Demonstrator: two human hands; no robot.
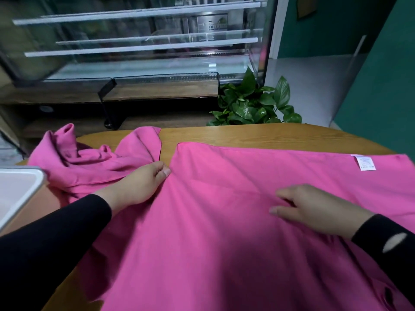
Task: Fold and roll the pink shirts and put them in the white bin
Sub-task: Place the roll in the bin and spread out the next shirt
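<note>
A pink shirt [224, 232] lies spread flat across the wooden table [269, 133], with a white care label [366, 163] at its far right edge. My left hand [139, 185] pinches the shirt's left edge with curled fingers. My right hand [314, 207] rests on the middle of the shirt, its fingers gathering a small fold of cloth. A second pink shirt [89, 162] lies crumpled at the table's far left. The white bin [20, 187] shows its corner at the left edge, beside the crumpled shirt.
A green leafy plant [253, 104] stands behind the table's far edge. A glass display case [139, 48] on a wooden counter fills the background. A teal wall rises at the right.
</note>
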